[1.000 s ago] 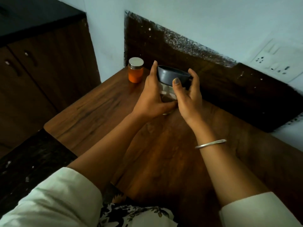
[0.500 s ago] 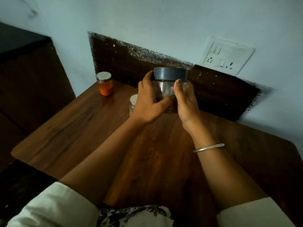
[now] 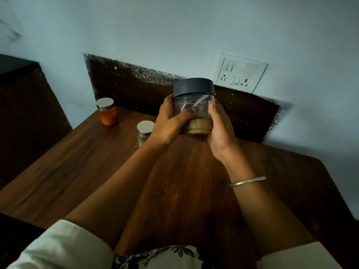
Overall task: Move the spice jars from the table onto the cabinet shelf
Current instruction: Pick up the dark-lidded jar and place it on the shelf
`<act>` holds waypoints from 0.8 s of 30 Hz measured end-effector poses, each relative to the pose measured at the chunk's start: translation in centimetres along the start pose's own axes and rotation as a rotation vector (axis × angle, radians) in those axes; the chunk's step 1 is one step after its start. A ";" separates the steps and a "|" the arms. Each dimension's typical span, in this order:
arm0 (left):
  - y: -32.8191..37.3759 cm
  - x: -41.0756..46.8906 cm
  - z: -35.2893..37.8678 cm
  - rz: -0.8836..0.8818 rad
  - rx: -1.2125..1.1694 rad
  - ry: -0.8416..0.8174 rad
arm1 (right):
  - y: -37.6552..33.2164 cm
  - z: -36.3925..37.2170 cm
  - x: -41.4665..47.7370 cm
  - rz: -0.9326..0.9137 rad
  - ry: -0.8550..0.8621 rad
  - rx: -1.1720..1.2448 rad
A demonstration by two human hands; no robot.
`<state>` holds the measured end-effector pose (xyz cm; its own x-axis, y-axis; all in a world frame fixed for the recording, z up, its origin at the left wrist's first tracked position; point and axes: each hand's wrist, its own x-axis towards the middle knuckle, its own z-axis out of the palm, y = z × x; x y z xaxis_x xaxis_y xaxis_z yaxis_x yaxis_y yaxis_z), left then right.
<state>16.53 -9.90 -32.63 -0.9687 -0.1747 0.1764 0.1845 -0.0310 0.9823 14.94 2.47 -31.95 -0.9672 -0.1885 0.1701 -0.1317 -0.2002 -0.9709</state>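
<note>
A large clear jar with a dark grey lid (image 3: 194, 101) is held up above the wooden table (image 3: 77, 171), upright, with tan powder at its bottom and a spoon inside. My left hand (image 3: 167, 125) grips its left side and my right hand (image 3: 220, 131) its right side. A small orange jar with a silver lid (image 3: 107, 112) stands at the table's far left corner. A smaller greenish jar with a silver lid (image 3: 144, 133) stands just left of my left hand, partly hidden by it.
A dark backsplash panel (image 3: 136, 88) runs along the wall behind the table. A white socket plate (image 3: 240, 74) sits on the wall above it. A dark wooden cabinet with a black top (image 3: 23, 105) stands at the left. The table's right edge slopes away near the wall.
Both hands have lifted the large jar higher off the table, and the view has tilted up. The greenish jar, hidden one second ago, is now visible beside my left hand.
</note>
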 end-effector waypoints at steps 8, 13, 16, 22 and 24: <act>0.4 -1.1 1.3 0.237 0.123 -0.151 | -0.2 -1.0 0.0 -0.155 0.029 -0.170; 0.9 -1.2 0.7 0.164 -0.010 -0.133 | -0.7 -2.6 -0.1 -0.163 -0.030 -0.176; 0.9 -1.4 0.8 0.143 -0.004 -0.169 | -0.8 -3.0 -0.3 -0.131 -0.082 -0.225; 1.3 -1.6 1.1 0.194 0.324 -0.099 | -1.1 -3.6 -0.9 -0.177 -0.012 -0.298; 1.6 -1.6 1.1 0.275 0.380 -0.121 | -1.4 -4.0 -1.0 -0.197 0.026 -0.377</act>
<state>18.21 -8.58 -31.29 -0.9089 -0.0097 0.4169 0.3848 0.3659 0.8474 15.18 6.80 -31.41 -0.9200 -0.1564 0.3594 -0.3805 0.1365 -0.9147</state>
